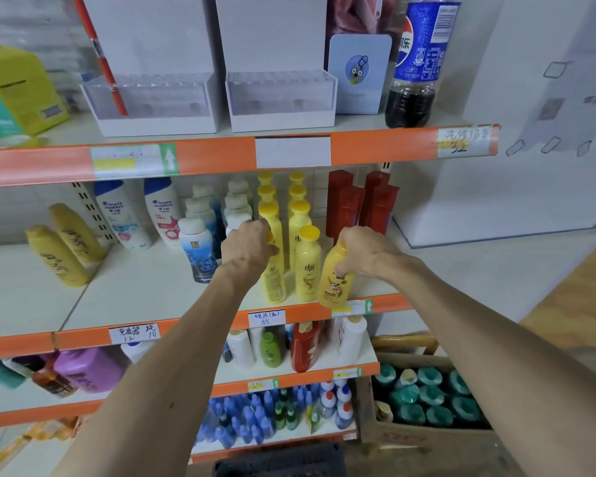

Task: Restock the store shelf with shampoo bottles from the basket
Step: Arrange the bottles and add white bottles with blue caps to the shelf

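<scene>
Two rows of yellow shampoo bottles (pixel 307 266) stand on the middle shelf (pixel 145 290). My left hand (pixel 246 244) grips the top of the front bottle (pixel 272 280) in the left row, which stands upright on the shelf. My right hand (pixel 365 253) holds another yellow bottle (pixel 336 280) by its cap end, tilted, with its base at the shelf's front edge to the right of the rows. A dark basket (pixel 279 463) shows at the bottom edge; its contents are hidden.
Red bottles (pixel 362 204) stand behind my right hand, white and blue bottles (pixel 200 242) left of the yellow rows. A cola bottle (pixel 417 63) and white display boxes (pixel 279 63) sit on the upper shelf. A cardboard box of teal-capped bottles (pixel 427 397) stands on the floor at right.
</scene>
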